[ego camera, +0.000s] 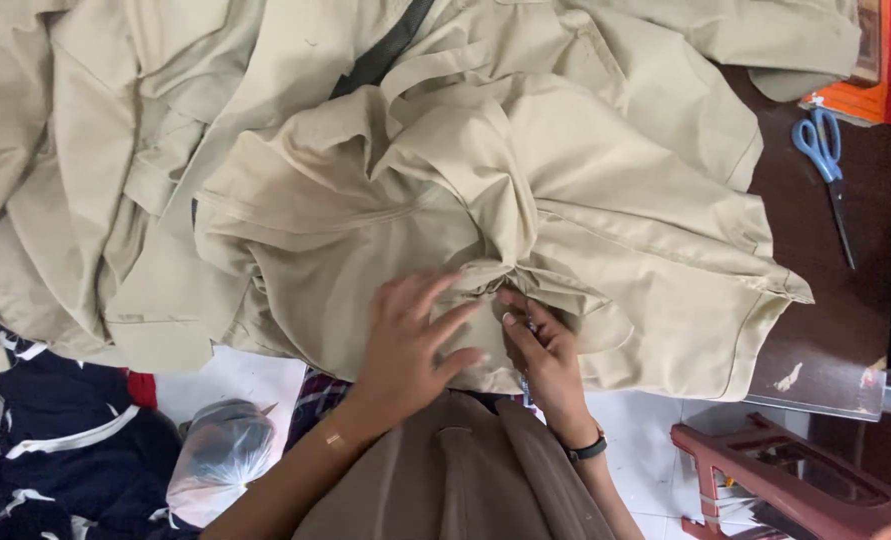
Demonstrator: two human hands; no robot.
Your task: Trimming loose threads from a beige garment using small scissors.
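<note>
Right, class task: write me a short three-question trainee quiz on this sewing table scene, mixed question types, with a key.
1. True or false: the blue-handled scissors lie on the beige garment.
2. Which hand lies flat with fingers spread on the cloth? A) left hand B) right hand
3. Fill in: the right wrist wears a dark ____.

Key: 1 false, they lie on the bare dark table. 2 A. 3 band.

The scene is lit evenly by soft, diffuse light. Only gentle shadows are cast in the folds of the beige cloth point(565, 200). No glare is seen; slight softness is noted throughout.
</note>
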